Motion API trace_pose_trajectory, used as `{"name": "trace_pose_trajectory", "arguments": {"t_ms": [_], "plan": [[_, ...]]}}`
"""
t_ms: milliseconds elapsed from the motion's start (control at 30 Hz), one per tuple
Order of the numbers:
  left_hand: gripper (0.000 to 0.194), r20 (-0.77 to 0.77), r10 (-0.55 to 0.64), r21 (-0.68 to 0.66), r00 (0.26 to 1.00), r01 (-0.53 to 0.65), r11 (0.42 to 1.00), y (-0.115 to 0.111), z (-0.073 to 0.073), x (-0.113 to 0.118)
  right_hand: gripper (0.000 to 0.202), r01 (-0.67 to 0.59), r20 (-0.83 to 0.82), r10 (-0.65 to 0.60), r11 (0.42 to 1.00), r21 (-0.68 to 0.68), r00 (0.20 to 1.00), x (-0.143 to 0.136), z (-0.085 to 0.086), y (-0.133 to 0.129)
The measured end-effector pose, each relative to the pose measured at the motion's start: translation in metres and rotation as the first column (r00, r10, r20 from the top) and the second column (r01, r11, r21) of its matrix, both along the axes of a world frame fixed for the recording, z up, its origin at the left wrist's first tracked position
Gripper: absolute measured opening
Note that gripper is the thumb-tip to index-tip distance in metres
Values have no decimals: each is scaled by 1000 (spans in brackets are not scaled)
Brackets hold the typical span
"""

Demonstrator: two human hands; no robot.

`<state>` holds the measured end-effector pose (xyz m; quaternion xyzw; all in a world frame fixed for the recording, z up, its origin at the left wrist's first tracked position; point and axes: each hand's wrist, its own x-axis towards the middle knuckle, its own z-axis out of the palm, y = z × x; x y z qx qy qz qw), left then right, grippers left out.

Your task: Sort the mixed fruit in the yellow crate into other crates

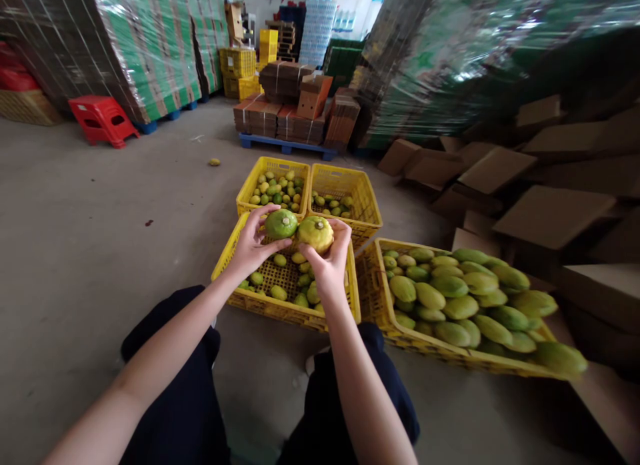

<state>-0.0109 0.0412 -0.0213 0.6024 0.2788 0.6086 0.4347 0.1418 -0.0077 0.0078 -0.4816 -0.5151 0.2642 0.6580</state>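
Note:
My left hand (260,238) grips a green papaya (281,224), its pale stem end facing up. Beside it, my right hand (330,248) is closed around a yellow, bumpy-skinned papaya (316,234). The two fruits are held side by side, almost touching, above a yellow plastic crate (280,310). Several green and yellow fruits (279,292) lie scattered on that crate's floor, partly hidden by my hands and forearms.
Two more yellow crates (369,197) with fruit stand behind. To the right, another crate (383,292) is heaped with papayas (450,285). Cardboard boxes (550,215) pile up beyond it. One fruit (214,162) and a red stool (103,120) are on the floor at left.

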Motion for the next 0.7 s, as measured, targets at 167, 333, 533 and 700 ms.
{"name": "trace_pose_trajectory", "arguments": {"t_ms": [167,333,533,700], "plan": [[64,-5,-4,4,1000,4,1000,-1,1,0,48,-24,-31,22,998,-53,999,0,4,-1],[65,-12,2,7,1000,-2,1000,-2,1,1,46,-28,-22,27,998,-55,999,2,4,0],[65,-19,2,16,1000,-2,1000,-1,0,1,46,-27,-34,25,998,-56,999,3,3,0],[66,-27,6,18,1000,-6,1000,-1,0,0,47,-23,-9,23,999,-49,1000,4,2,1]]}}
